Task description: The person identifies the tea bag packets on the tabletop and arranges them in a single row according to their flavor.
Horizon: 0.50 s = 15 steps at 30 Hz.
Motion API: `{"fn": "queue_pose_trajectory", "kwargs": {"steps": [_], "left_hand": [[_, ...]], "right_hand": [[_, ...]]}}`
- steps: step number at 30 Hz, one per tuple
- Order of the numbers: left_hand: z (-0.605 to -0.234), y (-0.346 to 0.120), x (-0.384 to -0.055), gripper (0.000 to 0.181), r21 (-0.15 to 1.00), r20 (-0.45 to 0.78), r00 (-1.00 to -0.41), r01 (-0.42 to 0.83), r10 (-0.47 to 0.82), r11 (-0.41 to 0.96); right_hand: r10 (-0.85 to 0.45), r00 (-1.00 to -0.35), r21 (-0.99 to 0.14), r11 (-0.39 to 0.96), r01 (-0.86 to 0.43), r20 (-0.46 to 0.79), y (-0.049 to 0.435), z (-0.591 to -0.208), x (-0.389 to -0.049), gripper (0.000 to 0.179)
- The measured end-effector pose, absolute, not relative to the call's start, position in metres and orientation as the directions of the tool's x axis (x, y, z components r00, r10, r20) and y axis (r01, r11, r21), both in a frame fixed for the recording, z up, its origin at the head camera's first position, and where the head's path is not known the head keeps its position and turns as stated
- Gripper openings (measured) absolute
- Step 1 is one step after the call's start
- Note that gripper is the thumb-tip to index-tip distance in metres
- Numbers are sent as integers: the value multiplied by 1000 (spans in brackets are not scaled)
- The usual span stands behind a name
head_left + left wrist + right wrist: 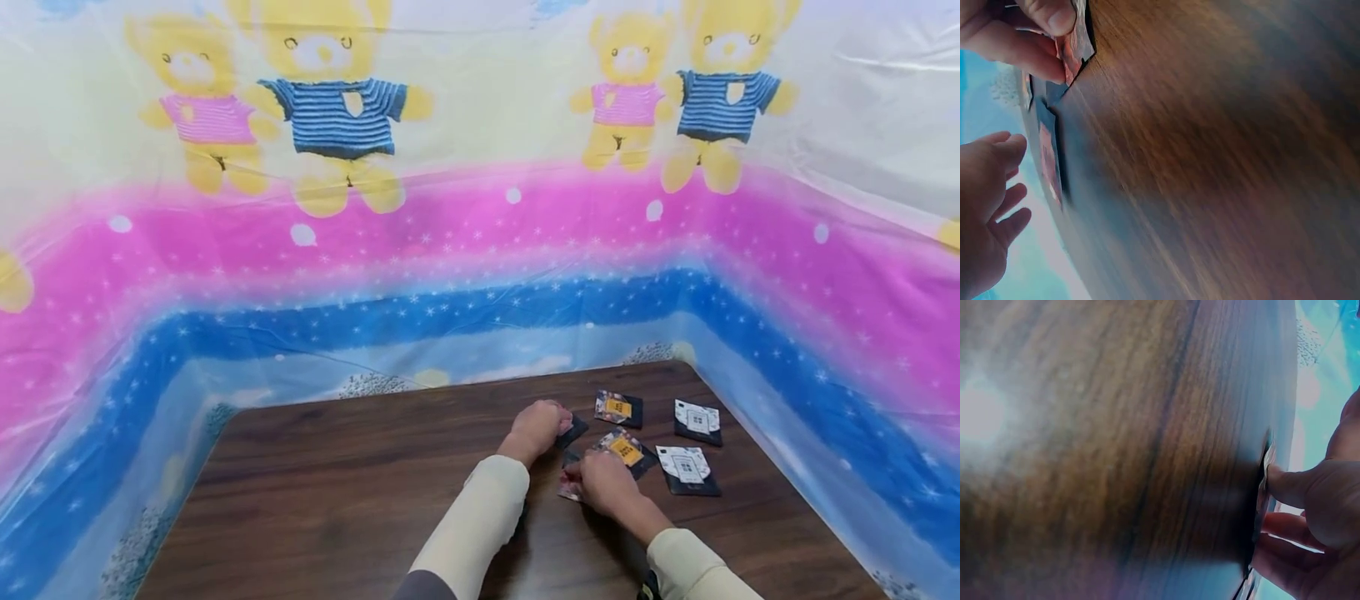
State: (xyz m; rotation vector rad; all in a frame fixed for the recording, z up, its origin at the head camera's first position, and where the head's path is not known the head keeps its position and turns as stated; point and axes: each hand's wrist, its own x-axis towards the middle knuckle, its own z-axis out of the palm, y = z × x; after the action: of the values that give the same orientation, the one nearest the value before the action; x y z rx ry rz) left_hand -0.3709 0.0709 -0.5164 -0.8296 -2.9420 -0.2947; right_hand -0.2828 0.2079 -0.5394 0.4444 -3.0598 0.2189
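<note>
In the head view my left hand (538, 429) is beside a dark sachet (573, 430) with a pinkish part. Seen in the left wrist view, that hand (988, 209) has loosely bent fingers, with a small gap between them and the flat sachet (1049, 156). Nearer the front, my right hand (606, 479) pinches a pink-and-dark sachet (570, 492) by its edge. Thumb and fingers of the right hand (1316, 519) meet this thin sachet (1262, 497) low over the wood; much of it is hidden by the hand in the head view.
Two sachets with orange labels, one at the back (618, 408) and one partly behind my right hand (626, 450), lie nearby. Farther right are two white-and-black sachets, a back one (697, 421) and a front one (686, 468). A bear-printed curtain (480, 217) surrounds the brown table (337, 492).
</note>
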Motion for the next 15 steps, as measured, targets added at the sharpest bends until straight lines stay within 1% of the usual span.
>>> {"fn": "queue_pose_trajectory", "kwargs": {"steps": [3,5,7,10,12,15], "left_hand": [[-523,75,-374,27,174,121,-840,542,528,822],[-526,76,-375,21,97,100,-828,560,552,823],[-531,78,-376,16,-5,73,-814,578,577,816],[-533,80,-374,9,-151,44,-802,584,596,797],[-536,81,-375,7,-175,53,-813,564,579,807],[-536,83,-377,5,-167,70,-837,526,542,834]], "right_hand": [[-253,-967,-150,955,-255,36,208,-543,-282,13],[-244,-969,-158,956,-246,30,207,-545,-280,16],[-253,-967,-164,953,-256,41,207,-546,-279,17],[-276,-958,-161,945,-286,79,207,-546,-278,14],[-289,-951,-145,942,-302,106,208,-545,-278,11],[-299,-946,-120,942,-313,123,209,-543,-281,9]]}}
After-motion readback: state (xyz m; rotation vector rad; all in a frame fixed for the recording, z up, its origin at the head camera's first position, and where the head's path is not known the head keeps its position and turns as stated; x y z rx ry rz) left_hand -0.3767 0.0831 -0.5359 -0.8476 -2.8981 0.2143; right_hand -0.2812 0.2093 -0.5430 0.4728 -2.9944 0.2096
